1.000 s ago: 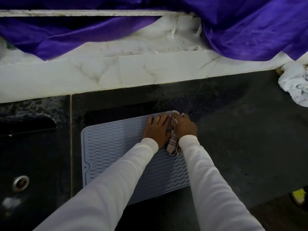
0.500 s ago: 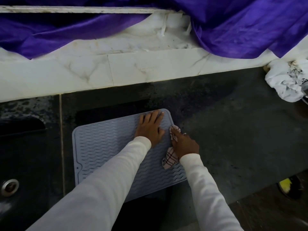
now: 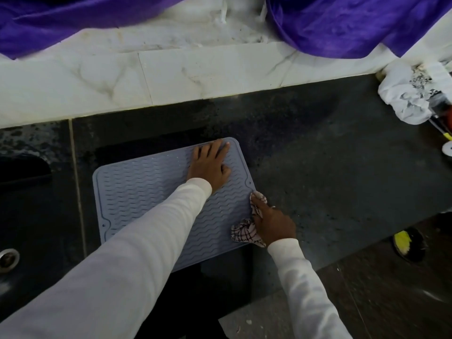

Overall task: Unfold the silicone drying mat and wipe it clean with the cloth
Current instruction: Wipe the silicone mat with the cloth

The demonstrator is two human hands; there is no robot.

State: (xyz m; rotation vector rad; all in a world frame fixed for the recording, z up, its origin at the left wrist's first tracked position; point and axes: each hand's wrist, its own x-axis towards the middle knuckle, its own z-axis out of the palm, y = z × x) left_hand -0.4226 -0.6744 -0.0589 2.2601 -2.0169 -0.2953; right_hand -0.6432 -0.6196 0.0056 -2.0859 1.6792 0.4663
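- On the dark counter [image 3: 330,172], the silicone drying mat [image 3: 146,192] lies unfolded.
- Left hand [image 3: 210,167] presses flat on it, fingers straight.
- Right hand [image 3: 274,222] grips the cloth [image 3: 244,232] at the mat's right edge.

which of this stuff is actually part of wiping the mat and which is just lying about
In use:
- silicone drying mat, unfolded flat on the counter
- checked cloth, gripped by the right hand at the mat's right edge
- left hand, pressed flat on the mat

Lying about:
- purple fabric
- crumpled white bag
- sink drain
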